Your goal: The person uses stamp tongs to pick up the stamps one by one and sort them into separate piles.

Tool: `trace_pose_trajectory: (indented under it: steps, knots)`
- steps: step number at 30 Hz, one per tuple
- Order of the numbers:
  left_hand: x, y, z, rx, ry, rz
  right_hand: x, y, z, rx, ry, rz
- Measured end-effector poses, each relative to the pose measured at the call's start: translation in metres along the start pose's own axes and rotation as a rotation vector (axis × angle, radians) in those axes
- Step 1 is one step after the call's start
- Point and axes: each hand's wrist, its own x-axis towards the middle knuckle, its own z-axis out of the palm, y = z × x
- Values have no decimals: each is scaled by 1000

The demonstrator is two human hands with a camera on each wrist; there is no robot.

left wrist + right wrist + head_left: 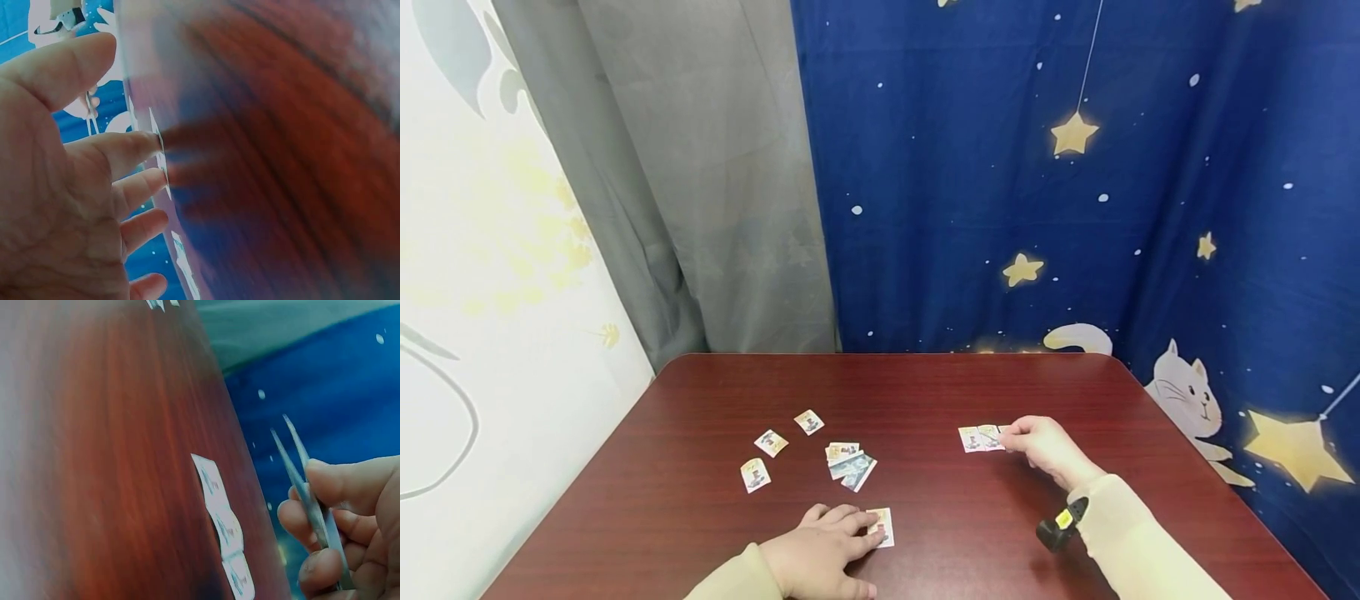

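Note:
My left hand (820, 554) rests on the table near its front, fingers stretched out. Its fingertips touch a small printed picture card (886, 535), which shows edge-on in the left wrist view. My right hand (1045, 446) is at the right of the table and holds metal tweezers (310, 506) between thumb and fingers. The tweezers' two tips stand apart with nothing between them. Beside that hand, several picture cards (972, 439) lie in a row; three show in the right wrist view, edge to edge.
Left of centre is a small overlapping pile of cards (852, 467), some with a blue-grey face up. Loose picture cards (756, 475) lie further left. A blue star-patterned curtain (955, 208) and a grey curtain (737, 208) hang behind the dark red table (895, 392).

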Motion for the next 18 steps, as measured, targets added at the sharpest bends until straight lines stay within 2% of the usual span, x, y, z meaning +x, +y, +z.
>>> trace_pose_trajectory:
  steps: [4,11,18]
  knots:
    - [2,-1,1,-24,3,-13,-9,-2,17,-42,-22,-23]
    - [4,0,3,-67,-24,-46,-24,-6,43,-224,-40,-111]
    - [6,0,3,-61,-29,-47,-36,-10,59,-343,-41,-156]
